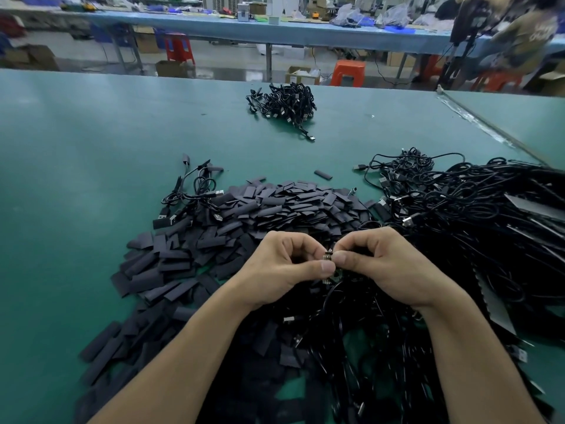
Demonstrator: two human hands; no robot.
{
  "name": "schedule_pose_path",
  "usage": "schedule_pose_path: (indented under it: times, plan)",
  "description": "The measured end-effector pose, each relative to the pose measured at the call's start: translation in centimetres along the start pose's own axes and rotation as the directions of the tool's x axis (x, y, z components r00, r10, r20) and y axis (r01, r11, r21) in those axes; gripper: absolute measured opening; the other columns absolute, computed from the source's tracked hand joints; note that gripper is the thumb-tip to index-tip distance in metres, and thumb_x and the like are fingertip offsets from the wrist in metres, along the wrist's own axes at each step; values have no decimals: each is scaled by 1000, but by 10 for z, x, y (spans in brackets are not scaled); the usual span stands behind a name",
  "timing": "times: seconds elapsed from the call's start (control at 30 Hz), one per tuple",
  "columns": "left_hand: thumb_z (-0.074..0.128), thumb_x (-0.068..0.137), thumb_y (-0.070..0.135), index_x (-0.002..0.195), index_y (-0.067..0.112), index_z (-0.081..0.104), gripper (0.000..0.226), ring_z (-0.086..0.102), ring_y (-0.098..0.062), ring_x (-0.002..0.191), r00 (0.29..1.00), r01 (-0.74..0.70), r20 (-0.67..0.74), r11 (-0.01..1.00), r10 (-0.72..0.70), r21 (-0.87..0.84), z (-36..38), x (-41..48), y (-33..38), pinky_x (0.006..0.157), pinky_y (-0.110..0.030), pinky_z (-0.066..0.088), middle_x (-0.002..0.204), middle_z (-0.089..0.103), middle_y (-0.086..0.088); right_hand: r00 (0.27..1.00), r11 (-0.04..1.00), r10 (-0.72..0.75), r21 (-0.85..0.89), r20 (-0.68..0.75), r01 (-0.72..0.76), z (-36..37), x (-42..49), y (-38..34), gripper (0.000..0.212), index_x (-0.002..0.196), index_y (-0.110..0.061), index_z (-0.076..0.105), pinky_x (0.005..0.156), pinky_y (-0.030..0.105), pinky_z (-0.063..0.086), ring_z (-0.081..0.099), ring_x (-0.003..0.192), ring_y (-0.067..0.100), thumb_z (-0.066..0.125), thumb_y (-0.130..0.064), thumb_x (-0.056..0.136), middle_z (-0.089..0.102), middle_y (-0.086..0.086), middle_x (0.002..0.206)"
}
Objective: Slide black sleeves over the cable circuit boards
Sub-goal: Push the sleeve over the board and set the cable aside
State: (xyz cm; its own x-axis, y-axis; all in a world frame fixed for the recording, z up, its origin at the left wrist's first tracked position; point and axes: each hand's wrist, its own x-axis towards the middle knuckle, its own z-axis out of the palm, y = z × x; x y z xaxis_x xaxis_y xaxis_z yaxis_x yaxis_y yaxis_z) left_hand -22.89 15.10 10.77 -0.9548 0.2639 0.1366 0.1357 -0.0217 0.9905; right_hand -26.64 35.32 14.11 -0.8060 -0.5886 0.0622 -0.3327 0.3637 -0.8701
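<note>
Green factory bench point(76, 179). Both hands, left point(281, 264) and right point(385, 264), pinch a small circuit board point(328, 258) at 6 o'clock, above the sleeves point(275, 209) (probably steadying it for sleeving); cables point(489, 215) at 3 o'clock.

Green counter point(76, 133) in foreground. Beyond it: orange stool point(348, 71), red stool point(179, 50), cardboard box point(171, 69) on floor, long blue counter point(189, 22) carrying plastic bags point(350, 13). Blurred person point(526, 35) far right.

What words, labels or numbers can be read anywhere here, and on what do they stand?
None can be read.
White lettering on the clothing of a person at far right: too blurred to read.
Black sleeves, cables, circuit board: no print visible.
</note>
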Motion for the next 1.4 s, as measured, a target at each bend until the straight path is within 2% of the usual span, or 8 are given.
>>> schedule_pose_path:
  times: [0.3,0.5,0.9,1.0,1.07,1.1,1.2,1.4]
  plan:
    - [78,82,7,81,14,71,10,61,-4,64,1000,-15,2,999,15,-52,1,-2,0,65,-15,49,69,66,6,1000,996,10,94,17,-11,2,0,2,18,84,-24,76,77,30,50,61,76,12,70,-41,82,72,10,82]
    - [77,85,10,86,12,69,8,62,-4,65,999,-34,-23,999,34,17,3,-4,-1,65,-15,50,71,68,6,999,990,27,140,25,-30,6,-1,2,19,82,-18,75,72,20,48,60,73,7,68,-36,83,69,-3,74]
    - [77,77,17,78,17,73,4,64,-9,63,997,29,-60,982,-41,-189,1,-2,0,61,-20,54,71,69,-1,994,960,64,277,-84,-38,9,-5,-1,15,82,-25,76,72,19,48,60,74,7,68,-37,85,68,-6,75]
    - [78,75,19,74,23,75,5,64,-9,61,993,12,-111,969,-41,-246,0,-4,1,59,-20,54,69,69,0,945,970,138,-151,-297,-189,4,-11,3,8,83,-35,73,85,33,42,61,80,3,70,-38,89,70,-16,80]
    - [79,73,20,72,24,75,6,65,-10,60,990,-7,-137,971,-27,-237,1,-3,0,59,-19,54,67,68,1,866,804,10,-511,-500,-305,7,-13,-3,4,85,-42,69,88,34,29,55,91,0,68,-42,89,64,-20,89]
    - [79,73,19,72,25,74,7,65,-10,60,989,-14,-144,974,-20,-226,1,-3,1,59,-19,53,66,67,2,834,796,-80,-538,-546,-276,10,-13,-9,3,86,-42,69,87,31,30,53,90,-1,67,-43,89,63,-20,91]
    - [79,73,20,72,24,74,7,64,-9,59,987,-30,-161,980,-3,-198,3,-2,0,58,-19,53,64,65,3,853,965,-88,-255,-514,-53,19,-11,-23,10,82,-36,67,68,10,44,62,77,-2,64,-44,87,69,-16,80]
    - [78,74,16,80,15,70,9,62,-7,61,991,-31,-137,977,2,-210,2,-2,-1,60,-18,53,66,64,3,948,986,112,151,-299,-69,31,-3,-20,12,79,-22,74,70,22,56,69,74,10,71,-28,89,75,-2,79]
